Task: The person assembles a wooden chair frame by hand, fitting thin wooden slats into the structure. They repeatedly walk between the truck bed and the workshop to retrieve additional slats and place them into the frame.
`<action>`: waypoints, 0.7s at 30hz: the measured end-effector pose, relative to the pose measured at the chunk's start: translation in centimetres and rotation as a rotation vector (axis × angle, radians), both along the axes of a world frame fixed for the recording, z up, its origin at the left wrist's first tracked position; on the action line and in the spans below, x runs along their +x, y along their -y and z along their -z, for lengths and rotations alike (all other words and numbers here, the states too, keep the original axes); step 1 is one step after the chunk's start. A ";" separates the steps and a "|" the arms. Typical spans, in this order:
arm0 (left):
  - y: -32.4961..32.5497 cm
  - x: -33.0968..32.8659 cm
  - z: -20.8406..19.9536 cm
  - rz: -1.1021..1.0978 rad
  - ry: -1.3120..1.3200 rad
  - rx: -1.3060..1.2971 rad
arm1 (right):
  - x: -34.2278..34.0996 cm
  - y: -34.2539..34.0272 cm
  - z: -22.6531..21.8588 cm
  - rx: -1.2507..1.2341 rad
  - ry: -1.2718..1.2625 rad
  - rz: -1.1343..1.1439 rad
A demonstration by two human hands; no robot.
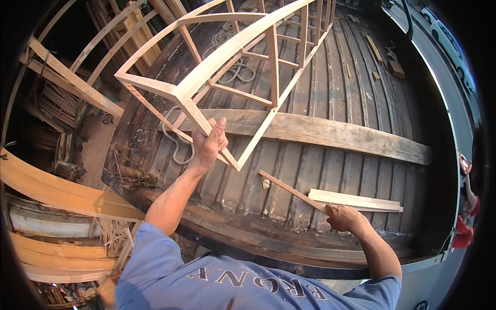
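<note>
My left hand (208, 145) is closed around an end post of a long frame of pale wooden strips (272, 64). The frame stretches away from me over a truck bed with a ridged floor (289, 175). In my right hand (345, 218) is one end of a thin wooden strip (293, 191), which points up and to the left above the ridges. Just beyond that hand lie short pale wood pieces (356, 200), side by side. A thick weathered plank (336, 133) crosses the bed beneath the near part of the frame.
Pale rope (178, 157) lies in loops under the frame. Small wood blocks (396, 69) sit toward the far right of the bed. Curved boards (67, 191) and stacked timber fill the left side. Beyond the right wall are a road, cars (448, 44) and a person in red (465, 232).
</note>
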State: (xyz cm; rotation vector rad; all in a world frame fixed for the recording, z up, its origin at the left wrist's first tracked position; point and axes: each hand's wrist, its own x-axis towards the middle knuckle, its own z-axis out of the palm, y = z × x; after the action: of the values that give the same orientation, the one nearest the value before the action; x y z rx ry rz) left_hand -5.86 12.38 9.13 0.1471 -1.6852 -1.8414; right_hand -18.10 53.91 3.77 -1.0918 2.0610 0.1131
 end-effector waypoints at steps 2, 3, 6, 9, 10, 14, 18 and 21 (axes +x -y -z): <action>-0.3 -0.2 0.2 -0.053 -0.017 0.019 | 0.1 0.1 -0.1 0.012 0.006 0.017; -0.4 -0.3 0.3 -0.065 -0.016 0.027 | 0.1 0.2 -0.2 0.016 0.011 0.026; -0.7 -0.2 0.6 -0.106 -0.013 0.022 | 0.4 0.4 -0.6 -0.046 0.010 0.026; -1.2 -0.1 1.1 -0.220 -0.043 -0.072 | 0.5 0.7 -1.2 0.007 0.020 0.017; -1.2 -0.1 1.2 -0.246 -0.068 -0.173 | 0.6 0.7 -1.3 0.001 0.013 0.020; -0.9 0.0 1.6 -0.220 -0.115 -0.415 | 0.6 0.8 -1.5 -0.011 0.023 0.015; -0.1 0.3 1.5 -0.177 -0.145 -0.480 | 0.4 0.7 -0.7 -0.029 0.003 -0.025; 0.4 0.8 1.0 -0.276 -0.101 -0.635 | 0.4 0.4 0.0 0.006 0.015 -0.041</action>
State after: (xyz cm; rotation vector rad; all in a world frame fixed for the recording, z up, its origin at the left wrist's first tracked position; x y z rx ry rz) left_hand -5.09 11.95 8.14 0.0153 -1.9758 -1.0377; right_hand -17.72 53.48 3.76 -1.1283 2.0243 0.1317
